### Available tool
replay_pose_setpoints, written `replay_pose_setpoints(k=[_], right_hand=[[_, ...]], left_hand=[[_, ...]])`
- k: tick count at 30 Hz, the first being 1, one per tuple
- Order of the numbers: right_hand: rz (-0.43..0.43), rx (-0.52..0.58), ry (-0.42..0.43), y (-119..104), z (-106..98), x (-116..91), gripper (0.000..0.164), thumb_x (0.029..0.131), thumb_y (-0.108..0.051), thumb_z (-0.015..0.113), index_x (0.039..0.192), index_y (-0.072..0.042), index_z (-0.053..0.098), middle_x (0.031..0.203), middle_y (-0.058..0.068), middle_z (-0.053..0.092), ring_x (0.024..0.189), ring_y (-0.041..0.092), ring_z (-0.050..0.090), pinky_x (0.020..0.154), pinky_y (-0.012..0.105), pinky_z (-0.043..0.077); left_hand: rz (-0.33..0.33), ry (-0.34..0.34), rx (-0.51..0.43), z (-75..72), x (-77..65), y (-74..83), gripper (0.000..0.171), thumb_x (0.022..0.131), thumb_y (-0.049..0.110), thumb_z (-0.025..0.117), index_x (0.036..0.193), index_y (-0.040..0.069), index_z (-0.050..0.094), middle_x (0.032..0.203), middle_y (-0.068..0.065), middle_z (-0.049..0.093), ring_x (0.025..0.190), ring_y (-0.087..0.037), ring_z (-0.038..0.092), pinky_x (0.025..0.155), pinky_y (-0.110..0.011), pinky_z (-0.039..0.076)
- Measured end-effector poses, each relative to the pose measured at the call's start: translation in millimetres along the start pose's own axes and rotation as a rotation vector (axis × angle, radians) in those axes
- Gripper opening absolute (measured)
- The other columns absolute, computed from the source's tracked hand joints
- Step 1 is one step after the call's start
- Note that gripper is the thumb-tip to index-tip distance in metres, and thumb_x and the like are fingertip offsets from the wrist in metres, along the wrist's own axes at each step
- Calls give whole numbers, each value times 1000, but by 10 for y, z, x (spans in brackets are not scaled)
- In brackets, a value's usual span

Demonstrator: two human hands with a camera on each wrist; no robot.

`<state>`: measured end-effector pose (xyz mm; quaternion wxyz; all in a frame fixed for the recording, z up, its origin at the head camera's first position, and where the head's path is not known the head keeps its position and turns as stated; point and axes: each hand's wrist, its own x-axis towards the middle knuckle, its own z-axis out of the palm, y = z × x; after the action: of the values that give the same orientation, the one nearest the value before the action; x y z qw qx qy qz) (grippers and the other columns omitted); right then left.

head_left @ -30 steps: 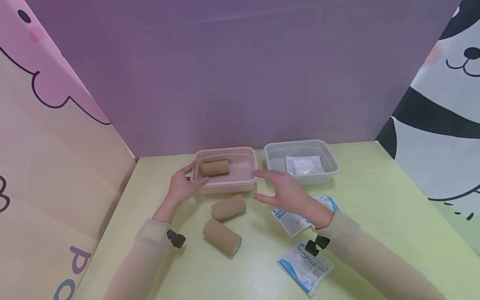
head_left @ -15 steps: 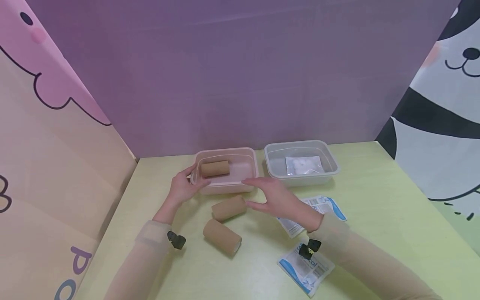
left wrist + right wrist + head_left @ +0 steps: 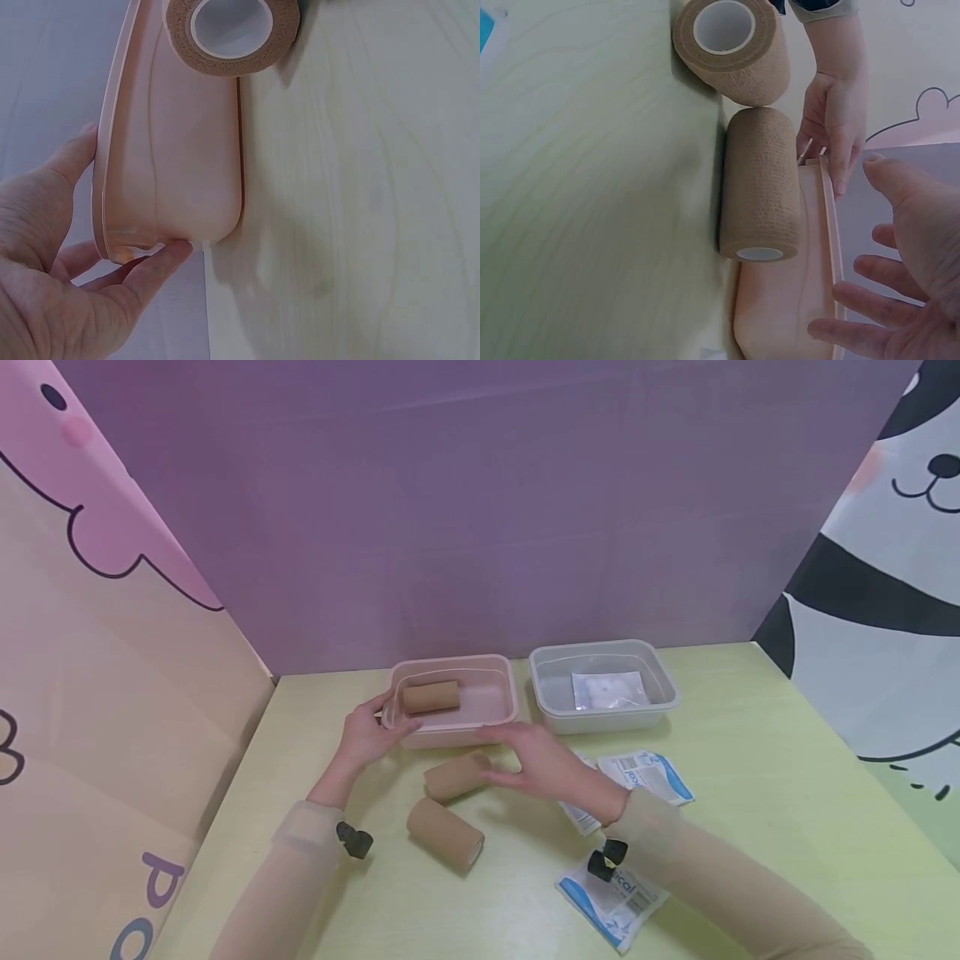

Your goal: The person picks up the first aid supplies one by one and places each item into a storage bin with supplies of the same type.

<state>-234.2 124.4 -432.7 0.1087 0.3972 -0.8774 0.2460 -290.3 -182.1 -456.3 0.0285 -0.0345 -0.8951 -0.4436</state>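
My left hand (image 3: 365,737) grips the left end of a pink plastic box (image 3: 491,693), thumb over the front rim and fingers at the side. Inside that box lies one tan bandage roll (image 3: 431,697). Two more rolls rest on the table before it: a nearer bandage roll (image 3: 446,835) and a farther bandage roll (image 3: 453,777), which touch end to side in the right wrist view. With fingers spread and nothing held, my right hand (image 3: 542,762) hovers at the right end of the farther roll; its thumb overlaps that roll in the head view.
Right of the pink box stands a clear-white plastic box (image 3: 611,720) containing a white packet (image 3: 609,691). Blue-and-white surgical packets lie on the table (image 3: 765,827): a front packet (image 3: 618,906) and others behind (image 3: 648,775), partly under my right arm. A purple wall (image 3: 480,510) closes the back.
My right hand has moved left and toward me, from the pink box's right end to the farther bandage roll. The left hand keeps its grip on the box.
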Motion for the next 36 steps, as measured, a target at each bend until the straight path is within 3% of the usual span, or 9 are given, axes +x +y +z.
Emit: replay_pose_setpoints(k=[8, 15, 25, 33, 36], right_hand=[[-36, 24, -27, 52, 146, 56, 58, 89, -26, 87, 138, -4, 67, 136, 11, 74, 127, 28, 71, 111, 44, 55], [-19, -21, -76, 49, 220, 85, 59, 90, -29, 86, 140, -5, 66, 137, 13, 73, 127, 31, 70, 111, 45, 55], [-18, -26, -102, 14, 329, 110, 55, 92, -26, 84, 137, -1, 67, 141, 21, 69, 131, 37, 67, 114, 50, 51], [-13, -3, -134, -9, 388, 139, 54, 87, -18, 87, 136, -1, 68, 138, 19, 70, 128, 36, 67, 113, 50, 53], [-12, -14, -145, 8, 422, 144, 55, 86, -15, 88, 135, -1, 68, 137, 19, 71, 129, 36, 67, 113, 50, 52]], left_hand=[[-8, -3, -11, -1, -1, 2, 89, 88, 37, 88, 160, 5, 46, 146, -28, 63, 120, -40, 73, 87, -40, 63], [-7, -4, -12, 5, 1, 3, 89, 88, 38, 88, 160, 5, 46, 146, -29, 63, 120, -39, 73, 86, -37, 63], [-9, -6, -6, -1, 5, -11, 90, 89, 39, 87, 161, 5, 45, 147, -30, 62, 119, -40, 73, 79, -32, 62], [-1, 4, -33, 15, 1, -26, 94, 87, 36, 89, 162, 5, 42, 152, -27, 59, 122, -40, 73, 89, -42, 64], [13, 13, -50, 14, -3, -37, 97, 86, 34, 91, 163, 3, 40, 150, -26, 60, 119, -39, 74, 87, -41, 65]])
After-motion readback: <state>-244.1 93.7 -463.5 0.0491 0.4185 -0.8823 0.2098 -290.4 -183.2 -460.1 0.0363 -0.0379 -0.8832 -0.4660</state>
